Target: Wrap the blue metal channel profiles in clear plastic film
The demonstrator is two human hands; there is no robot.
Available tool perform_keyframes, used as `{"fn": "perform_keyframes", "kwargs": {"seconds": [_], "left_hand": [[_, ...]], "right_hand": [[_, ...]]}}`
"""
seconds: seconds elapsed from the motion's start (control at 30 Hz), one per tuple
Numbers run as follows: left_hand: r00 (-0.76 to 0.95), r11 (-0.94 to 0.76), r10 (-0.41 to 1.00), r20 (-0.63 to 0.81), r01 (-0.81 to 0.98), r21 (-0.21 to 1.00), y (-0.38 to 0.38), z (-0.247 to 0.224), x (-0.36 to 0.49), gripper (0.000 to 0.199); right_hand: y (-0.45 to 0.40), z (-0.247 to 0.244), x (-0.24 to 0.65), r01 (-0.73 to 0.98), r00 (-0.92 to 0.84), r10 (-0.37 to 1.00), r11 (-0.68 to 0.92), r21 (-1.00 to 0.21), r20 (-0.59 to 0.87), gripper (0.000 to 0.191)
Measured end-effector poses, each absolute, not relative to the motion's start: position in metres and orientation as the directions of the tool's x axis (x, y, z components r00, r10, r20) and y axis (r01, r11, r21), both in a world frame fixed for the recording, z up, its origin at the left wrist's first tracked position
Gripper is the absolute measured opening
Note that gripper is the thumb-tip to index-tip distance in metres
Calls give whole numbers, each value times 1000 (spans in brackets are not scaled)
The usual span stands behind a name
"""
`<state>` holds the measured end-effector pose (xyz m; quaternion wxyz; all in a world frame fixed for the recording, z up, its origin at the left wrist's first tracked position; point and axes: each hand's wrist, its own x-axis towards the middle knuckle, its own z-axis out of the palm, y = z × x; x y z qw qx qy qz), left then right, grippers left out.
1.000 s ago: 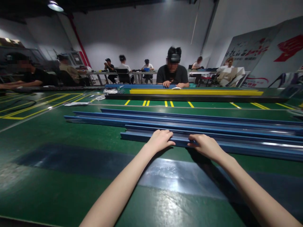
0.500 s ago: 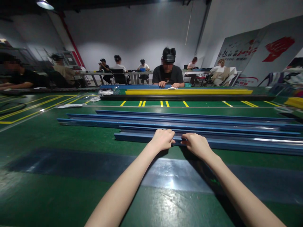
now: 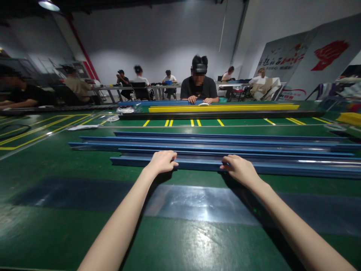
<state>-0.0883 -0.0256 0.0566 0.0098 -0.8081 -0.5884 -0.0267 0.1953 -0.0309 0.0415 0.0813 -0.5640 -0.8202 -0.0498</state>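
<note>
A long blue channel strip (image 3: pixel 200 165) lies crosswise in front of me on the green table. My left hand (image 3: pixel 163 161) is closed over its near wall, left of centre, with the fingertips bent down at the edge. Farther right, my right hand (image 3: pixel 238 168) grips the same strip, thumb and fingers curled over the near wall. More blue channel strips (image 3: pixel 96 145) lie parallel just behind it, close to or touching its far side. Nearer to me, a flat clear plastic sheet (image 3: pixel 76 194) stretches across the table under my forearms.
Beyond the blue strips lie a black strip (image 3: pixel 217 115) and a yellow strip (image 3: pixel 222 108). A co-worker (image 3: pixel 199 84) sits across the green table (image 3: pixel 56 237), hands at another blue strip. Crumpled plastic (image 3: pixel 125 110) lies at the far left. Several people sit behind.
The near blue strip has slid left and lies closer to the strips behind. My left hand has moved left, away from my right hand, which has shifted only slightly.
</note>
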Motion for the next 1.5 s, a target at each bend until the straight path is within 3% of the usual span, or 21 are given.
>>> {"fn": "perform_keyframes", "kwargs": {"seconds": [0.27, 0.37, 0.47, 0.63, 0.93, 1.5], "left_hand": [[276, -263, 954, -113, 957, 119, -21, 71, -108, 21], [327, -311, 942, -68, 933, 179, -18, 74, -99, 32], [402, -390, 915, -19, 896, 211, -19, 74, -76, 28], [494, -500, 866, 81, 844, 195, -23, 64, -32, 20], [458, -488, 868, 192, 858, 160, -23, 45, -39, 2], [276, -277, 955, 110, 961, -6, -32, 60, -114, 3]], "right_hand": [[-27, 40, 205, 935, -351, 917, 354, 19, 187, 13], [-25, 42, 197, 929, -367, 912, 368, 30, 185, 13], [-26, 44, 181, 918, -394, 902, 394, 40, 177, 12], [-28, 46, 144, 899, -434, 881, 436, 32, 188, 12], [-28, 43, 126, 879, -453, 865, 473, -51, 216, 13], [-22, 35, 213, 934, -262, 922, 317, -164, 285, 32]]}}
